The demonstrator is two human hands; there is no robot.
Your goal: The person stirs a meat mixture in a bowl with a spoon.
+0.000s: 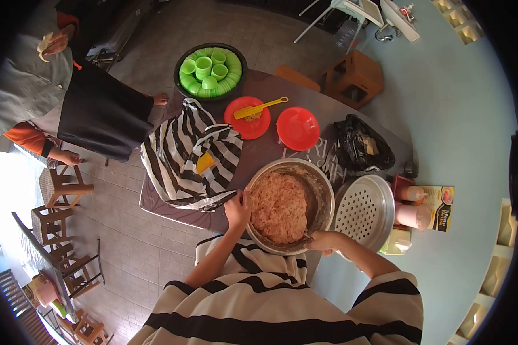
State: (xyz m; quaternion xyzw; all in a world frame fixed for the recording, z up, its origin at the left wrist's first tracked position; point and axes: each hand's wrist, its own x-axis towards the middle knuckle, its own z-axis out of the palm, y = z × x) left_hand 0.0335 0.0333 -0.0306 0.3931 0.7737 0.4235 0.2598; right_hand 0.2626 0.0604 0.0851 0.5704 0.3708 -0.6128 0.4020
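At the near edge of the table [259, 150], a round metal pot [320, 195] holds a coarse, pinkish mixture [279, 207], one hand on each side.

The mixture is lumpy, heaped toward the pot's left wall, with residue smeared on the bare metal at right. The left hand [239, 208] is curled at the left rim, against thin, crinkled striped plastic [172, 167] (whether it grips rim or plastic cannot be told). The right hand [323, 241] is curled at the near-right rim; its hold is too small to determine. Just right stands a round metal pan [358, 207], its base perforated. Beyond: a smooth red bowl [298, 128], a red plate [262, 126] bearing a flat yellow spatula [253, 110], and a glossy, creased black bag [351, 132].
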